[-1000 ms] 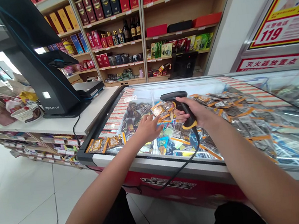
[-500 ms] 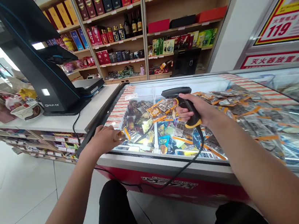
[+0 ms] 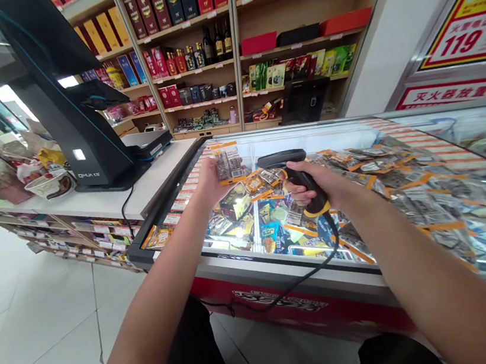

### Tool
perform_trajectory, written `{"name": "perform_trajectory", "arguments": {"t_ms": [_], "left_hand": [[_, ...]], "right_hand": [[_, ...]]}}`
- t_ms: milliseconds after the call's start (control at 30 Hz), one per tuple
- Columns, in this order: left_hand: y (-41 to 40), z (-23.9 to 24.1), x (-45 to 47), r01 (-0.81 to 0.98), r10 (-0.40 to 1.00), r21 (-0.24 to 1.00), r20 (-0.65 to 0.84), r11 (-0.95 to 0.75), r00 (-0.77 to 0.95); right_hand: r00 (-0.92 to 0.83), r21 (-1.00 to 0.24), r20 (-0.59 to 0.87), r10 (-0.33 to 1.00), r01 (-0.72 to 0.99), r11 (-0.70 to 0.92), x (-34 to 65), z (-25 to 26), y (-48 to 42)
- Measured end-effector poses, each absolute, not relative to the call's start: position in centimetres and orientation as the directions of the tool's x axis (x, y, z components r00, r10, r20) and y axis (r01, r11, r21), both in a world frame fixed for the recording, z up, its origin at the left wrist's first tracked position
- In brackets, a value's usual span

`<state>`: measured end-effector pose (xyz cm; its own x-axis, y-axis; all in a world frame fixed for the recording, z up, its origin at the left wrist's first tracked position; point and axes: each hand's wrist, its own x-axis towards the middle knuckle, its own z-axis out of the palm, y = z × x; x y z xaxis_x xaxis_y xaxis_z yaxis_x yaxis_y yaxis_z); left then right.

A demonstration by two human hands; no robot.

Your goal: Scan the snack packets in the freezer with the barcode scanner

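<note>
My right hand (image 3: 324,186) grips the handle of a black and yellow barcode scanner (image 3: 288,167), whose head points left over the glass lid of a chest freezer (image 3: 280,260). A black cable (image 3: 300,276) runs down from the scanner across the freezer's front edge. My left hand (image 3: 211,181) holds up a snack packet (image 3: 228,163) with orange bands, just left of the scanner's head. Many similar orange-banded packets (image 3: 386,178) lie spread over the glass lid to the right. A few packets (image 3: 158,236) lie at the freezer's near left corner.
A black point-of-sale terminal (image 3: 78,126) stands on the white counter (image 3: 106,203) at left, beside a bowl (image 3: 49,185) and bagged goods. Shelves of boxes and bottles (image 3: 207,43) fill the back wall. A red and yellow sign (image 3: 469,33) hangs at right. White tiled floor (image 3: 34,329) lies lower left.
My left hand went from the packets near the scanner to the freezer's near left corner, then rose holding a packet beside the scanner's head. The right hand and scanner barely moved.
</note>
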<state>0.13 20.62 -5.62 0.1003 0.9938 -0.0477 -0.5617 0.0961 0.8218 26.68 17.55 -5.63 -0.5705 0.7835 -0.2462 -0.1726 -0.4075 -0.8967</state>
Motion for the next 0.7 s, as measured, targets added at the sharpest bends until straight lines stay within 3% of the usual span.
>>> {"name": "perform_trajectory", "arguments": {"t_ms": [233,700], "left_hand": [[22.7,-10.0,0.1,-0.640,0.994,0.762,-0.109,0.099,0.024],[22.2,-10.9,-0.2,-0.616,0.997,0.784,-0.052,0.071,0.049]], "right_hand": [[-0.588,-0.915,-0.299,0.752,-0.048,-0.401,26.1,-5.8,17.1],[-0.611,-0.918,-0.293,0.735,-0.034,-0.394,26.2,-6.6,17.6]]}}
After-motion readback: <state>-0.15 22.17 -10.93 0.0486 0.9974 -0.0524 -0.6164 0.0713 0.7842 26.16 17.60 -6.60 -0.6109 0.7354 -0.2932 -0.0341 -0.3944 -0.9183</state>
